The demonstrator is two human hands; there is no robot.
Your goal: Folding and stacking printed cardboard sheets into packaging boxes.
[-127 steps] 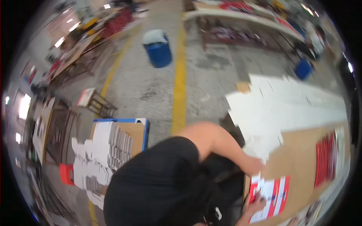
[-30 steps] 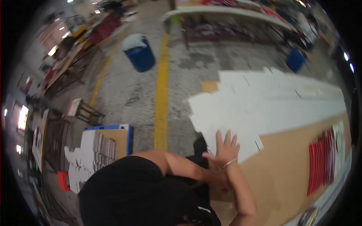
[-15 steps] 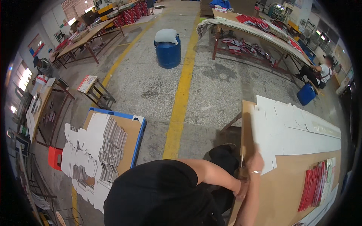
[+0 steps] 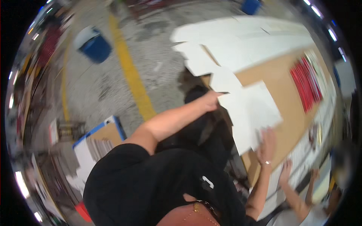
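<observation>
A flat white die-cut cardboard sheet (image 4: 249,109) hangs over the near edge of the brown table (image 4: 286,94). My left hand (image 4: 210,100) grips the sheet's left edge, with the arm stretched out across my dark clothing. At the sheet's lower corner my right hand (image 4: 266,141) holds it with fingers spread, a ring on one finger. Further back on the table lies a wide pile of similar white sheets (image 4: 245,41).
Rows of red flat items (image 4: 306,77) lie on the table's right part. Another person's hands (image 4: 287,174) reach in at the lower right. On the concrete floor are a yellow line (image 4: 132,77), a blue barrel (image 4: 96,47) and a blue-edged pallet of white pieces (image 4: 98,140).
The view has swung down and right. My left hand has reached forward and taken the edge of a white sheet, and my right hand now holds its lower corner. Another person's hands have appeared.
</observation>
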